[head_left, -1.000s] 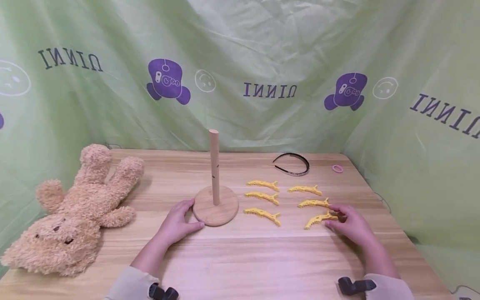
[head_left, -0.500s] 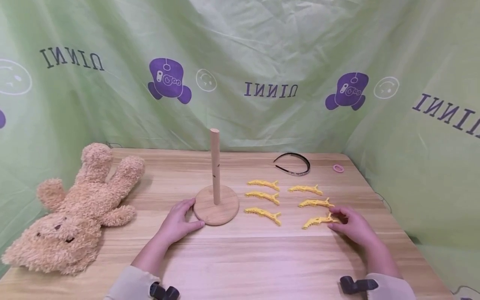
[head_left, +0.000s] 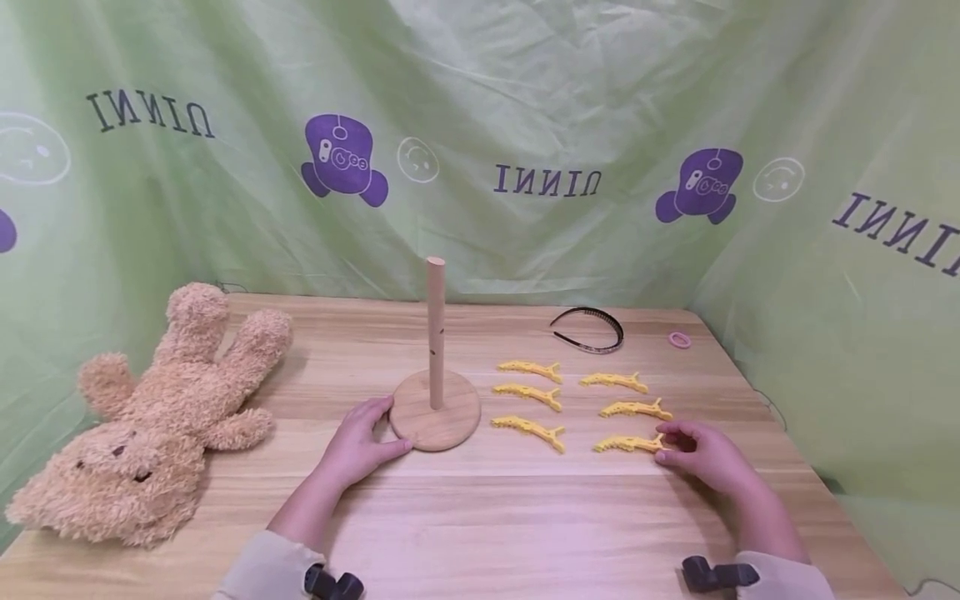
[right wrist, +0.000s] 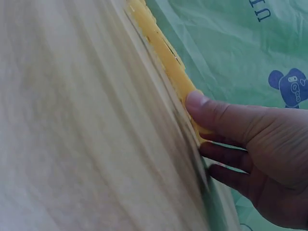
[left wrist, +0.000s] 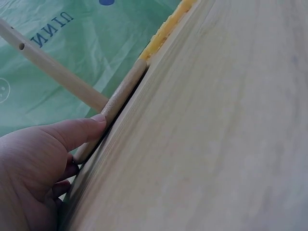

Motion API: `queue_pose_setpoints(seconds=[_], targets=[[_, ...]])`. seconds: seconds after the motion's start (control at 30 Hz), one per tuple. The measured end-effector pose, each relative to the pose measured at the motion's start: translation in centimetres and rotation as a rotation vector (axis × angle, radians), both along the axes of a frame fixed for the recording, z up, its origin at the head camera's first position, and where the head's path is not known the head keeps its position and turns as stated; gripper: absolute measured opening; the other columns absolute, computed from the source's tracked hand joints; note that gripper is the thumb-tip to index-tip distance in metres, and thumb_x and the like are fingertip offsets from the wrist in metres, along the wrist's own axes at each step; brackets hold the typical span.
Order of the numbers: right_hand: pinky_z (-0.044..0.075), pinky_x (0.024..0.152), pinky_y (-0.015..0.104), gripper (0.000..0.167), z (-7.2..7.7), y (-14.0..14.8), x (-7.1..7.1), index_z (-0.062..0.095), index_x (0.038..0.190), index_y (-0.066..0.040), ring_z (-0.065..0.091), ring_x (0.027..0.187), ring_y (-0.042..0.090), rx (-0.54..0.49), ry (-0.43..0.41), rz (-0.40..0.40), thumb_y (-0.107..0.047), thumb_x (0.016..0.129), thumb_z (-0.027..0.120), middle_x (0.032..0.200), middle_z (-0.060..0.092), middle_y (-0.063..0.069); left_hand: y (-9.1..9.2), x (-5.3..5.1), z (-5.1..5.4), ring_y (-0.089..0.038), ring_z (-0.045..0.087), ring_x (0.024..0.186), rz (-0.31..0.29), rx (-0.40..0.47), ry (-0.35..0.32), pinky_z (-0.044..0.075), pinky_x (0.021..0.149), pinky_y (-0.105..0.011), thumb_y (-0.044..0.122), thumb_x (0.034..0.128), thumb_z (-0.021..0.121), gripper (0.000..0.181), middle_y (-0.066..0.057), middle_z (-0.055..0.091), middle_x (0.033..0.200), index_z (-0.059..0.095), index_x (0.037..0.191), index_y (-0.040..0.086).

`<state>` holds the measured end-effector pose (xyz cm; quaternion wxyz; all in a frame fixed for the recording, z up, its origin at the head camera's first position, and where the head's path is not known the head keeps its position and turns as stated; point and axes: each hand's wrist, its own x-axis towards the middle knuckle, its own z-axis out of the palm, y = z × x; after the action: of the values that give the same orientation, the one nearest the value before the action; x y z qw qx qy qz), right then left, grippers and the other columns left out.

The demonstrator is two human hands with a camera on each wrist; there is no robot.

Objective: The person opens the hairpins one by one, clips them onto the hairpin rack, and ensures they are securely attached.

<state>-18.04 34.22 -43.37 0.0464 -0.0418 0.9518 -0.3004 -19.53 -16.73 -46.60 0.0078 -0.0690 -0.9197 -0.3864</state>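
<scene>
In the head view my left hand [head_left: 358,446] holds the rim of the round wooden base [head_left: 450,425], whose peg [head_left: 437,333] stands upright; in the left wrist view the thumb [left wrist: 89,130] lies on the base's edge [left wrist: 122,94]. The right hand [head_left: 705,454] pinches the tail end of the nearest right yellow clip [head_left: 624,443], which lies on the table. That clip [right wrist: 168,57] is between thumb and fingers in the right wrist view, its far end partly hidden by the thumb. Several other yellow clips [head_left: 528,429] lie in two columns right of the base.
A plush bear [head_left: 176,408] lies on the table [head_left: 525,533] at the left. Toward the back right are a black headband [head_left: 621,333] and a small pink ring [head_left: 679,340]. Green printed fabric [head_left: 487,233] hangs behind and at both sides.
The nearest right clip has turned from a slant to nearly level and shifted slightly left, with the right hand at its tail. The left hand has kept its place at the base.
</scene>
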Motion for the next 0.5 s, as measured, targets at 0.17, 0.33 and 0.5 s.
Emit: queue_pose_setpoints(seconds=[0.17, 0.33, 0.5], targets=[[0.051, 0.098, 0.049, 0.049, 0.9, -1.5, 0.1, 0.062, 0.117, 0.003, 0.060, 0.114, 0.043, -0.071, 0.017, -0.008, -0.030, 0.084, 0.077, 0.121, 0.064, 0.026, 0.0, 0.1, 0.1, -0.046, 0.034, 0.140, -0.004, 0.001, 0.004, 0.026, 0.118, -0.058, 0.034, 0.0776, 0.081, 0.084, -0.025, 0.047, 0.146, 0.045, 0.142, -0.006], [0.056, 0.089, 0.027, 0.039, 1.8, -4.8, -0.9, 0.062, 0.115, 0.003, 0.065, 0.107, 0.035, -0.154, 0.136, 0.054, -0.020, 0.086, 0.075, 0.112, 0.068, 0.019, 0.0, 0.0, 0.1, -0.046, 0.033, 0.141, 0.000, 0.004, 0.003, 0.025, 0.118, -0.059, 0.034, 0.0778, 0.081, 0.084, -0.025, 0.046, 0.147, 0.045, 0.142, -0.005], [0.053, 0.097, 0.051, 0.041, 2.2, -9.0, -2.4, 0.062, 0.123, 0.003, 0.063, 0.111, 0.040, -0.143, 0.215, 0.145, -0.018, 0.089, 0.071, 0.116, 0.068, 0.020, 0.0, 0.1, 0.0, -0.046, 0.031, 0.142, -0.002, 0.008, -0.002, 0.024, 0.119, -0.059, 0.035, 0.0779, 0.081, 0.084, -0.025, 0.045, 0.147, 0.045, 0.143, -0.005]])
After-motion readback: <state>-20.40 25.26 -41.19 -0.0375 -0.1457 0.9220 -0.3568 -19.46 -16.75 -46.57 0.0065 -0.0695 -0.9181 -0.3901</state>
